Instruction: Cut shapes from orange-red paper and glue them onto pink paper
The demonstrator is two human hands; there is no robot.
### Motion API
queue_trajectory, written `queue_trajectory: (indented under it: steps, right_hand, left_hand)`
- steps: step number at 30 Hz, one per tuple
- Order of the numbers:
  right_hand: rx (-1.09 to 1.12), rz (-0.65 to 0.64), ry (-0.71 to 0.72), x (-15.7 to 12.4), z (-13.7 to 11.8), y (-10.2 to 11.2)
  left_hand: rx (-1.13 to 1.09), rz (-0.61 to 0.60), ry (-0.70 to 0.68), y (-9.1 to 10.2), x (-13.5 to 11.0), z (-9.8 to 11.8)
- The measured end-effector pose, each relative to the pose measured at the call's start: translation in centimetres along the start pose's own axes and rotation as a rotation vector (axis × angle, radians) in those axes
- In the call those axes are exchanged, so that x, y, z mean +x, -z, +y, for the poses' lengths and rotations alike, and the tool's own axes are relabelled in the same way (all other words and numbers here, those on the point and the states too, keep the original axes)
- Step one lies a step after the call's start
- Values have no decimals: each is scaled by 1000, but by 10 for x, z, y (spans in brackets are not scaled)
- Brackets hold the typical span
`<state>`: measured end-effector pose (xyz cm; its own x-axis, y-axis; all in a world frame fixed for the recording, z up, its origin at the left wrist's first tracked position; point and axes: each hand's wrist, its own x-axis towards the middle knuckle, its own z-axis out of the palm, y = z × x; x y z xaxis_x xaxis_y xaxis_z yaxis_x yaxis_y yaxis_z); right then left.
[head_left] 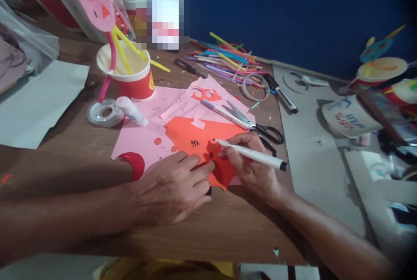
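My left hand (172,188) lies flat on an orange paper sheet (198,138), its fingers stretched out and pressing the sheet's near edge down. My right hand (252,165) is closed around a white marker (250,154), whose dark tip rests on the orange paper beside small black marks. The orange sheet lies on top of pink paper (146,141) on a brown wooden table (202,232).
Scissors (257,125) and another white pen (221,112) lie just beyond the orange sheet. A red paper cup with straws (130,71), a tape roll (104,112) and a glue stick (132,110) stand to the left. Coloured straws (224,56) are heaped at the back. Decorated cups (378,71) sit right.
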<state>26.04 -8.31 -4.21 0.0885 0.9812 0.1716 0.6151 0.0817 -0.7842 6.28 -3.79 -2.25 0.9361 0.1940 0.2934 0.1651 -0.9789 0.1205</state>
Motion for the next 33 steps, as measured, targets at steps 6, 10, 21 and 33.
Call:
queue_trajectory:
  steps: [6, 10, 21, 33]
  right_hand:
    - [107, 33, -54, -1, 2, 1]
    - [65, 58, -70, -2, 2, 3]
    - [-50, 47, 27, -1, -4, 7]
    - [-38, 27, 44, 0, 0, 3]
  left_hand:
    - [-5, -31, 17, 0, 1, 0]
    - [-3, -30, 26, 0, 2, 0]
    - [-2, 2, 24, -2, 1, 1]
    - [-3, -49, 42, -1, 2, 1]
